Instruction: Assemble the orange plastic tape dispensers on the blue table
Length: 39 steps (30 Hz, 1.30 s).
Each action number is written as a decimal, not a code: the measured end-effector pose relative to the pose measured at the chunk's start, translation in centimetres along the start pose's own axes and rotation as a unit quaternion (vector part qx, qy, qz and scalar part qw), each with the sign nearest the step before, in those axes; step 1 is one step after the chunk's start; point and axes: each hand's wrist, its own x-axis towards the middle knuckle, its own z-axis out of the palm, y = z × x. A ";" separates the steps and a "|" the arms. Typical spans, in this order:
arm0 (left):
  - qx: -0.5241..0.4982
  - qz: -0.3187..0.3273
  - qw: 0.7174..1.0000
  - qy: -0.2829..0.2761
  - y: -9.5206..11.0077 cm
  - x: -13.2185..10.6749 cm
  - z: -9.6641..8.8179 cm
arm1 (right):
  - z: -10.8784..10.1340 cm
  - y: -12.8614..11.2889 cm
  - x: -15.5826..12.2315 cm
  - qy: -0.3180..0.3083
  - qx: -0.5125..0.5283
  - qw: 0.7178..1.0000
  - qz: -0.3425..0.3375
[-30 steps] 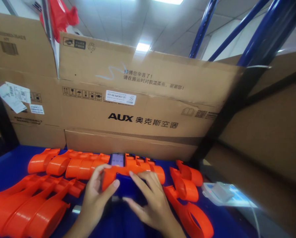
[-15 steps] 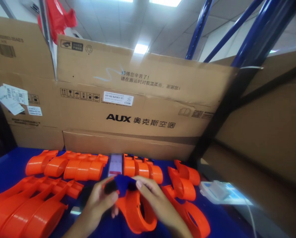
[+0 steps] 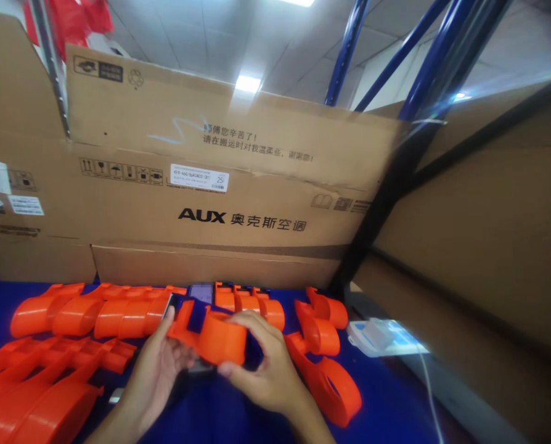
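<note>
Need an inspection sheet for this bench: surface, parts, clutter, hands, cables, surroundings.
Surface: blue tabletop, glossy or plain finish unclear.
Parts: held orange part with a rounded end; other orange parts left, behind and right.
Clutter: phone-like device behind the hands; small pale item by the left forearm; white case at right.
Left hand: at the part's narrow end, exact grip unclear.
Right hand: thumb and fingers around the rounded end.
Cables: white cable, right side.
Surroundings: cardboard panel marked AUX; blue rack post; red bag.
</note>
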 end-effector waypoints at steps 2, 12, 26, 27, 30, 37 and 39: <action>0.003 -0.015 0.999 -0.049 -0.1 -0.1 -0.2 | 0.0 0.6 -0.2 0.058 -0.026 0.998 0.015; 0.043 0.001 0.994 -0.097 -0.2 -0.6 0.1 | -7.0 4.7 0.0 0.314 -0.210 0.862 0.338; 0.092 0.032 0.992 -0.084 -0.6 -0.5 -0.2 | -7.0 7.7 -0.6 0.094 -0.347 0.824 0.438; 0.097 0.035 0.991 -0.081 -0.7 -0.5 -0.2 | -6.9 7.8 -0.6 0.083 -0.350 0.825 0.437; 0.110 0.042 0.991 -0.070 -0.7 -0.5 -0.1 | -6.8 7.8 -0.7 0.063 -0.356 0.828 0.429; 0.117 0.041 0.990 -0.067 -0.6 -0.6 0.0 | -6.9 7.3 -0.9 0.054 -0.376 0.837 0.394; 0.119 0.036 0.990 -0.065 -0.6 -0.5 -0.1 | -7.0 7.2 -0.9 0.056 -0.378 0.835 0.396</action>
